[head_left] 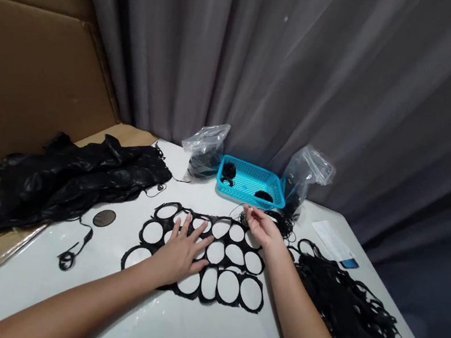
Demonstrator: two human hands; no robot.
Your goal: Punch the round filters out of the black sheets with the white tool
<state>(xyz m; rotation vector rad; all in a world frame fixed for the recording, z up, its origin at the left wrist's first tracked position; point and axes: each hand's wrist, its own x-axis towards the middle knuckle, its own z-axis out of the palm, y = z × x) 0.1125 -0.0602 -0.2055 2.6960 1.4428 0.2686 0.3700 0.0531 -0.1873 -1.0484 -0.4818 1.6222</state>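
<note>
A black sheet with several round cut-out holes [233, 277] lies flat on the white table [197, 337]. My left hand [179, 251] rests flat on its left part, fingers spread. My right hand [261, 228] is at the sheet's far edge, fingers pinched around a small black piece that I cannot make out clearly. A thin black thread runs from those fingers toward the blue basket [249, 184].
The blue basket holds a few black round pieces. Two clear plastic bags [207, 148] [306, 177] flank it. A heap of black material [72, 178] lies left, a black disc [104, 218] beside it. Cut-out scraps [356, 318] pile right. Cardboard [29, 73] and curtain stand behind.
</note>
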